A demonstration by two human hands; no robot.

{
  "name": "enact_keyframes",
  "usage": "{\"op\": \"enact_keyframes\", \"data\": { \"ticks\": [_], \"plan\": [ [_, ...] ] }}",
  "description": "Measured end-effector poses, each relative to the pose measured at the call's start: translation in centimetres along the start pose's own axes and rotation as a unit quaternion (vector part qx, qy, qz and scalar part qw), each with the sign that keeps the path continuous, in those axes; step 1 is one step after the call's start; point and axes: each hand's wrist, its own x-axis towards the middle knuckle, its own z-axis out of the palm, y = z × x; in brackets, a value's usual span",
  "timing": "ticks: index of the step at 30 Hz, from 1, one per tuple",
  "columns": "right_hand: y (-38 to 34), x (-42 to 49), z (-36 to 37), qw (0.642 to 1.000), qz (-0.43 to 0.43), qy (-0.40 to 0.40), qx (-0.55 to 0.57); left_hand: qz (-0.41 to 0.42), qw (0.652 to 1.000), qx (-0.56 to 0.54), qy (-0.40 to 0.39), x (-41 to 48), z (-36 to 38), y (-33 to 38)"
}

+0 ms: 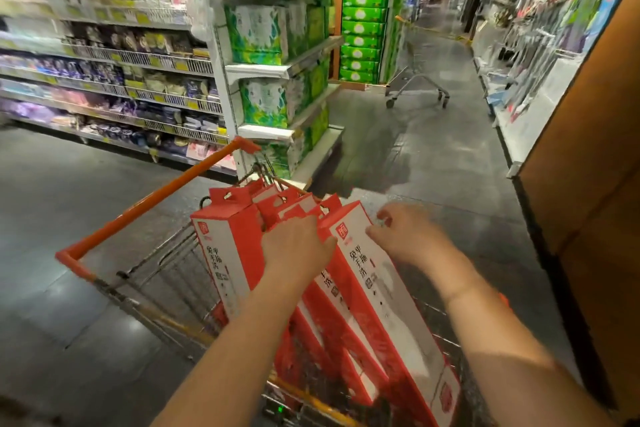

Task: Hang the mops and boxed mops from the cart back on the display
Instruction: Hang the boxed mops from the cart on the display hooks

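Count: boxed mops [381, 288], at least four red-and-white boxes standing in the near cart, maybe five. They overlap, so the exact number is unclear. Hang tabs on the box tops: three seen. Carts: two, the orange-handled cart [156, 198] close up and the grey cart [415, 76] down the aisle. Hands: two, left hand [298, 246] and right hand [408, 236]. Green cartons [363, 28] in one column: about ten faces, blurred. End-cap shelf [256, 71]: three white boards, four tiers of green packs. Left shelving [138, 61]: four wire-fronted rows. Display [540, 28] on the right: hanging items too blurred to count.
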Motion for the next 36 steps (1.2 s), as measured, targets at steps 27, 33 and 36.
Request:
{"op": "enact_keyframes", "data": {
  "ticks": [27, 33, 36],
  "plan": [
    [10.4, 18.1, 11.6, 0.980, -0.015, -0.169, 0.106, -0.246, 0.931, -0.271, -0.019, 6.9, 19.2, 2.9],
    [12.2, 19.0, 12.7, 0.946, -0.015, -0.256, 0.200, -0.260, 0.908, -0.328, 0.013, 7.6, 20.7, 3.6],
    [12.8, 18.5, 13.5, 0.927, -0.039, -0.260, 0.268, -0.274, 0.883, -0.380, 0.026, 7.4, 21.4, 3.8]
  ]
}}
